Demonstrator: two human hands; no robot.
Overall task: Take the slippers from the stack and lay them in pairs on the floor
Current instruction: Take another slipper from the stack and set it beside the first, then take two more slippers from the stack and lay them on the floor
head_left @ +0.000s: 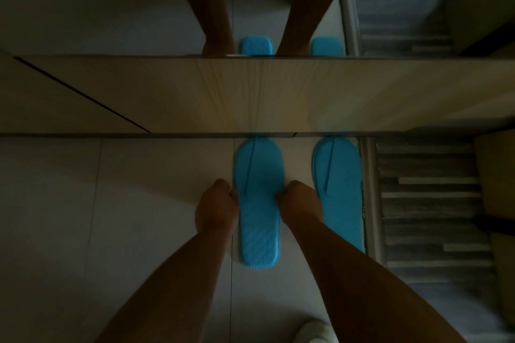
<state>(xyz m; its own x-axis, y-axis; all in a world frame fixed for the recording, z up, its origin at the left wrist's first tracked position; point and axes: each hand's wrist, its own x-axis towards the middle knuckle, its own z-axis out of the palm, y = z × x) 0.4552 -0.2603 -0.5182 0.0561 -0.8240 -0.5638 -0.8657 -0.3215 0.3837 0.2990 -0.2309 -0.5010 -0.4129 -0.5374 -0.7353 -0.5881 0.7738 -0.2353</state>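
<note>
Slippers, two in number, flat bright-blue fabric with quilted insoles, lie on the pale tiled floor with toes against the foot of a light wooden mirror-fronted panel; that panel serves as the landmark below. Nearer blue slipper lies square to the panel, toe touching its lower edge; second blue slipper lies parallel just to its right, toe likewise at the panel, beside a metal threshold strip and a grey striped carpet beyond it; the two are apart, not overlapping, evidently set as one pair.

Left hand presses the left edge of the nearer slipper, right hand the right edge; fingers of both are curled inward and clenched at the rims, though whether they pinch the fabric or merely push against it cannot be told. Judgement: the two-sided hold is meant to square the slipper to the panel and match it to its partner.

Mirror above the panel's wooden band reflects forearms and both slipper toes; a white shoe shows at the lower frame edge, well away from the panel.

No stack is in view; remaining count cannot be assessed.
</note>
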